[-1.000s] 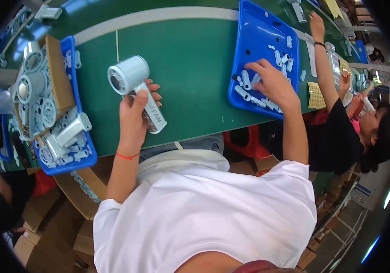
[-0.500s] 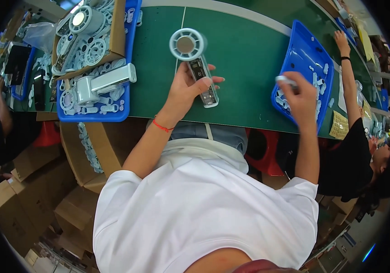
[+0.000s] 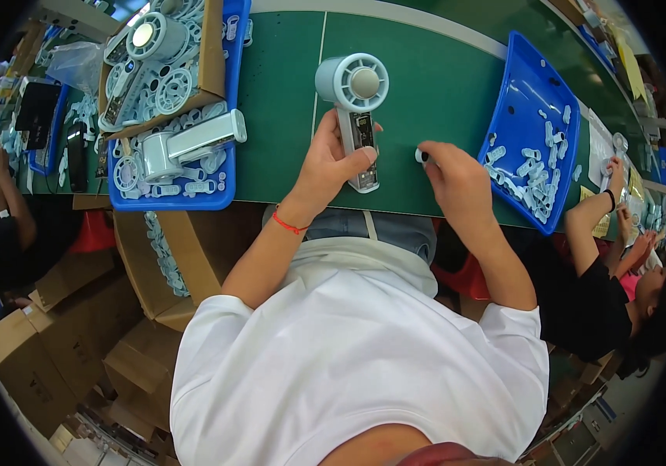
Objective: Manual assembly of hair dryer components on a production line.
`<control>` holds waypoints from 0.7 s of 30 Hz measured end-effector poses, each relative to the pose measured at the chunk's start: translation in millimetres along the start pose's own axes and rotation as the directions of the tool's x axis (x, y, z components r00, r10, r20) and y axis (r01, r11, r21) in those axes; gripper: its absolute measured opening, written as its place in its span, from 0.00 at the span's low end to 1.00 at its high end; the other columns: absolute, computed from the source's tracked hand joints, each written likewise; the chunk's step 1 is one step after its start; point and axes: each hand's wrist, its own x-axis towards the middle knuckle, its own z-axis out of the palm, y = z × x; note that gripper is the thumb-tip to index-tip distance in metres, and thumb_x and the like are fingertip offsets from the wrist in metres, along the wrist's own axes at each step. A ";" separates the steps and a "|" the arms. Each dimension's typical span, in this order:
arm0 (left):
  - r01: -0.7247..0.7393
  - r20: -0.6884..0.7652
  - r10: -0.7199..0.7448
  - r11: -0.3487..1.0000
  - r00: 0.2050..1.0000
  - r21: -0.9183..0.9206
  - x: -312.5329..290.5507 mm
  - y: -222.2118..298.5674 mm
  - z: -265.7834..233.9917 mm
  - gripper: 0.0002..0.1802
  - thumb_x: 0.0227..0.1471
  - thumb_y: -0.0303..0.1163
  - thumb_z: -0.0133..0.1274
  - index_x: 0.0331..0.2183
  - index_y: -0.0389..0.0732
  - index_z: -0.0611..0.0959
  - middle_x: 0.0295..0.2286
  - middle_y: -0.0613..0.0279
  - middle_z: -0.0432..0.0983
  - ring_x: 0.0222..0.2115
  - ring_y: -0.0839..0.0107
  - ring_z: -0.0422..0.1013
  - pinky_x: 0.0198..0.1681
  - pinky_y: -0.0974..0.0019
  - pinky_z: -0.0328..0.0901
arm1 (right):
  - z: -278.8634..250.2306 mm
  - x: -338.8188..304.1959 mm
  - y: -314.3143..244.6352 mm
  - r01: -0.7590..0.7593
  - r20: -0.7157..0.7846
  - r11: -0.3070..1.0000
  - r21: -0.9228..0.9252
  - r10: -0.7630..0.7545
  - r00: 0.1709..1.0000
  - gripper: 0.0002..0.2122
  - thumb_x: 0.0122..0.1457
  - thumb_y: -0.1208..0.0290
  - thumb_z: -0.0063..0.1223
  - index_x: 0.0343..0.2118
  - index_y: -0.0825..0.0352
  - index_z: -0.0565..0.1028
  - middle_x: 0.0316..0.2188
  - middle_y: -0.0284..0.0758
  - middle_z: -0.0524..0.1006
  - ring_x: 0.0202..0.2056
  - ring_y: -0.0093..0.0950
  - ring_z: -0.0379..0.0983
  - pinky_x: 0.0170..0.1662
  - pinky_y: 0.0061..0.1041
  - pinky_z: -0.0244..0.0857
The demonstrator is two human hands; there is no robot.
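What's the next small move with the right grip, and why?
Probably ease the small pale part, pinched in the right grip, leftward to the fan. The left grip holds the fan by its handle, with the circuit board exposed, and the part is apart from it.

Pale-blue handheld fan in left fingers, small part in right fingers.

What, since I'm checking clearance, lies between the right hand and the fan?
The head view shows a small pale part in the right hand, then green tabletop to the fan.
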 end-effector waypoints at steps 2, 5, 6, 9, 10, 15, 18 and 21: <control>0.003 -0.019 -0.002 0.999 1.000 0.040 -1.7 1.3 4.1 0.38 0.45 0.31 0.60 0.53 0.37 0.57 0.41 0.58 0.66 0.39 0.72 0.67 0.45 0.68 0.63 | -16.0 13.4 -12.9 -0.325 0.141 0.674 0.664 0.314 0.939 0.15 0.46 0.82 0.56 0.39 0.68 0.74 0.30 0.34 0.77 0.28 0.24 0.74 0.33 0.21 0.66; 0.023 0.020 -0.026 0.993 0.999 0.116 -1.1 1.6 11.8 0.39 0.44 0.33 0.61 0.53 0.36 0.58 0.43 0.57 0.65 0.41 0.72 0.66 0.46 0.68 0.62 | -13.5 22.5 -19.5 -0.315 0.219 0.281 0.907 0.325 0.920 0.15 0.49 0.80 0.57 0.41 0.72 0.73 0.30 0.34 0.77 0.31 0.20 0.73 0.34 0.18 0.67; -0.046 0.003 0.046 0.992 0.999 0.118 -0.6 -0.2 16.0 0.40 0.44 0.34 0.61 0.53 0.35 0.58 0.43 0.57 0.65 0.42 0.71 0.65 0.46 0.68 0.62 | -10.9 24.4 -20.8 -0.315 0.218 0.278 0.907 0.331 0.918 0.15 0.49 0.80 0.57 0.41 0.72 0.73 0.30 0.34 0.77 0.31 0.20 0.73 0.34 0.18 0.67; -0.110 -0.006 0.113 0.979 0.994 0.168 0.6 -1.5 18.2 0.41 0.44 0.36 0.61 0.54 0.34 0.57 0.45 0.56 0.64 0.44 0.70 0.64 0.47 0.67 0.61 | -4.6 26.5 -24.4 -0.394 0.308 0.189 0.899 0.367 0.878 0.14 0.49 0.80 0.56 0.41 0.74 0.73 0.29 0.35 0.77 0.30 0.21 0.73 0.33 0.18 0.68; -0.110 0.002 0.112 0.971 0.994 0.214 0.8 -1.8 18.1 0.42 0.44 0.37 0.61 0.54 0.33 0.56 0.45 0.56 0.63 0.45 0.70 0.63 0.47 0.67 0.60 | -6.4 27.2 -26.0 -0.410 0.308 0.194 0.891 0.403 0.862 0.14 0.49 0.80 0.56 0.41 0.74 0.73 0.29 0.36 0.77 0.29 0.20 0.73 0.32 0.18 0.68; -0.052 -0.014 0.061 0.927 0.998 0.372 0.1 -4.2 19.6 0.45 0.44 0.41 0.61 0.55 0.31 0.54 0.46 0.53 0.62 0.46 0.66 0.62 0.49 0.65 0.59 | -3.6 27.0 -25.5 -0.443 0.328 0.198 0.874 0.433 0.840 0.13 0.50 0.79 0.56 0.40 0.74 0.73 0.28 0.37 0.77 0.28 0.20 0.73 0.31 0.18 0.69; -0.125 0.011 0.139 0.850 0.990 0.512 -0.2 -6.4 22.7 0.46 0.43 0.40 0.61 0.54 0.30 0.54 0.47 0.50 0.62 0.47 0.62 0.62 0.49 0.63 0.58 | -4.7 29.9 -29.4 -0.450 0.345 0.143 0.882 0.455 0.821 0.12 0.50 0.79 0.56 0.38 0.75 0.73 0.28 0.38 0.77 0.28 0.21 0.73 0.32 0.18 0.69; -0.139 0.007 0.166 0.802 0.986 0.581 -0.3 -7.3 21.4 0.47 0.42 0.38 0.62 0.55 0.29 0.53 0.47 0.48 0.62 0.47 0.60 0.62 0.50 0.62 0.58 | 5.0 29.8 -26.5 -0.394 0.261 0.246 0.885 0.437 0.860 0.11 0.49 0.80 0.56 0.36 0.75 0.72 0.29 0.38 0.76 0.30 0.21 0.74 0.32 0.18 0.70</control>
